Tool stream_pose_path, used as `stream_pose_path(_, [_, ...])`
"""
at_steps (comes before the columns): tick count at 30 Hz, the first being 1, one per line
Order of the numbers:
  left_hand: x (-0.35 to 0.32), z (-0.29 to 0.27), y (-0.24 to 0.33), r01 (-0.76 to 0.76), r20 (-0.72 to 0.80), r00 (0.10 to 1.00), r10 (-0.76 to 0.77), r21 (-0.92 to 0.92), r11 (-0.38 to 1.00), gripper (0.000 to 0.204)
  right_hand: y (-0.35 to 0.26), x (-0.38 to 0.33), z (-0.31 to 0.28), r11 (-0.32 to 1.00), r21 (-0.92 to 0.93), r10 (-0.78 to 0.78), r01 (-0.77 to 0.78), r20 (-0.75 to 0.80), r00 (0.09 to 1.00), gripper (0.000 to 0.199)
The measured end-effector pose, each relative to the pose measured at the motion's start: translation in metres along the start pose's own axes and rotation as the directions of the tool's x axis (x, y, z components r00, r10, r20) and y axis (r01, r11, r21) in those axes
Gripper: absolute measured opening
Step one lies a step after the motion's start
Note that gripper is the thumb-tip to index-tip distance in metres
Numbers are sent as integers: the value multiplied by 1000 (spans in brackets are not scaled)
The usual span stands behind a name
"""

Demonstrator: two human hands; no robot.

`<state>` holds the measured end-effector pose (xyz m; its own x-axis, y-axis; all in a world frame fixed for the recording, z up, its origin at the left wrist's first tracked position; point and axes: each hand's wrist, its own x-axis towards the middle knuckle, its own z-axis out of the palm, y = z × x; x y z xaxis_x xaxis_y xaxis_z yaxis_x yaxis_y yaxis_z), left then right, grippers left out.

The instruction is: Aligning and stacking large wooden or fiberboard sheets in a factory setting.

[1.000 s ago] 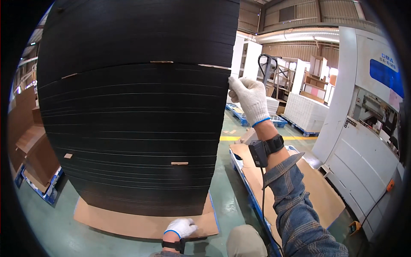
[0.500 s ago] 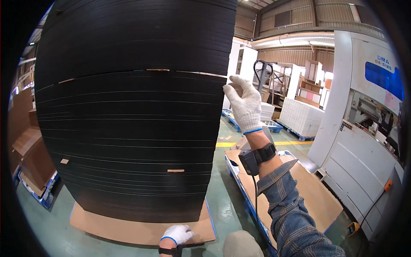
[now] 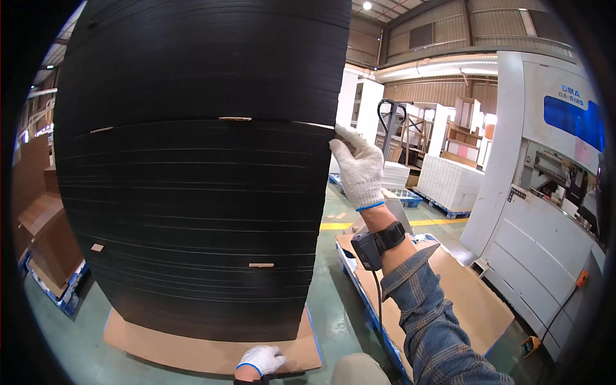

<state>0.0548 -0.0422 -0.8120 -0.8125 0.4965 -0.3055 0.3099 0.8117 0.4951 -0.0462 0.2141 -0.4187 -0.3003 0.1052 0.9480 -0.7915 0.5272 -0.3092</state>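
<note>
A tall stack of black panels (image 3: 192,199) fills the left and middle of the view. Its layers lie flat, one over another. My right hand (image 3: 360,165), in a white knitted glove, is raised at the stack's right edge, with thumb and fingers curled round the corner of a black panel (image 3: 324,136). Just above that corner runs a thin pale gap (image 3: 314,124). My left hand (image 3: 263,359), also gloved in white, lies low over the brown cardboard sheet (image 3: 192,356) under the stack, fingers loosely apart and holding nothing visible.
Small wooden spacers (image 3: 261,265) stick out between the layers. To the right lies a cardboard-covered blue pallet (image 3: 449,301), beside a white machine (image 3: 545,256). A pallet jack handle (image 3: 390,122) and white stacked boards (image 3: 449,183) stand behind. Brown boards (image 3: 54,250) rest at far left.
My right hand has closed in on the stack's edge and sits slightly lower. The pale gap is shorter. My left hand has shifted slightly left and down; the whole view has tilted slightly.
</note>
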Motion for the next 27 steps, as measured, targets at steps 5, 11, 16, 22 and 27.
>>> stream_pose_path(5, [6, 5, -3, -10, -3, 1000, 10, 10, 1000, 50, -6, 0, -1, 987, 110, 114, -117, 37, 993, 36])
stream_pose_path(11, [-3, -4, 11, 67, 43, 997, -65, -33, 997, 52, -10, 1, -7, 925, 326, 179, -195, 79, 981, 32])
stream_pose_path(16, [9, 2, 2, 22, 52, 998, -19, -59, 998, 53, -16, 24, -18, 919, 241, 292, -312, 118, 949, 34])
stream_pose_path(22, [16, 3, 2, 74, 121, 991, -64, -77, 994, 54, -43, 46, -20, 898, 159, 393, -410, 131, 910, 39])
stream_pose_path(27, [21, 8, -2, 22, 102, 995, -17, -42, 999, 55, -40, 56, -20, 892, 145, 402, -428, 178, 898, 37])
